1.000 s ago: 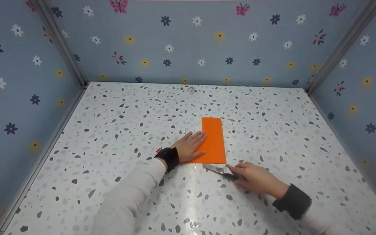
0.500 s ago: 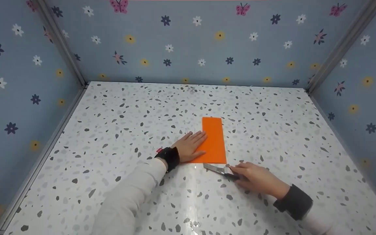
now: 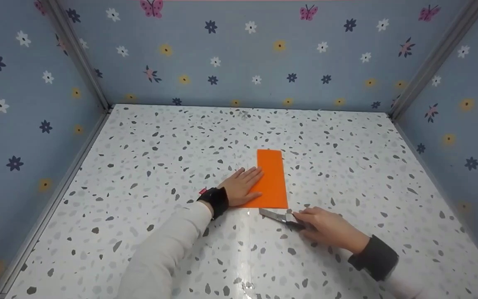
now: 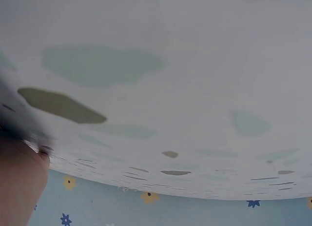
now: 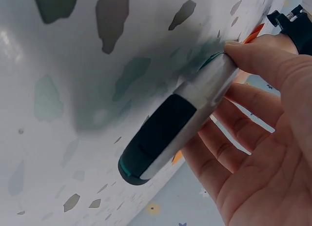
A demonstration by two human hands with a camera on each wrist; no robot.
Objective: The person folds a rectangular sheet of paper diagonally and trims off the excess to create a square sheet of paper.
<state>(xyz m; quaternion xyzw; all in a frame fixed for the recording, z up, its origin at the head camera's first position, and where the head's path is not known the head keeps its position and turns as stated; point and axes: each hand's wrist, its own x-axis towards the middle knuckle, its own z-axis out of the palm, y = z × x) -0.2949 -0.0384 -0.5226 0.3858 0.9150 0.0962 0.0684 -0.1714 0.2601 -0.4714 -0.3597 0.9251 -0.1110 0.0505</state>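
An orange sheet (image 3: 273, 178) lies flat on the speckled tabletop, its left part hidden beneath my left hand (image 3: 239, 189). That hand rests palm down with its fingers stretched across the sheet. Only a bit of the left hand (image 4: 22, 182) enters the left wrist view, at the lower left. To the right, my right hand (image 3: 328, 226) grips a utility knife (image 3: 282, 216), whose blade points left, just below the sheet's near edge. In the right wrist view the knife's handle (image 5: 161, 133), silver and dark, sits between thumb and fingers.
The white speckled tabletop (image 3: 172, 158) surrounds the sheet. Blue flowered panels (image 3: 247, 54) stand at the back and both sides, with grey metal strips at the corners. A dark band (image 3: 374, 257) wraps the right wrist, and a black one (image 3: 214, 202) the left.
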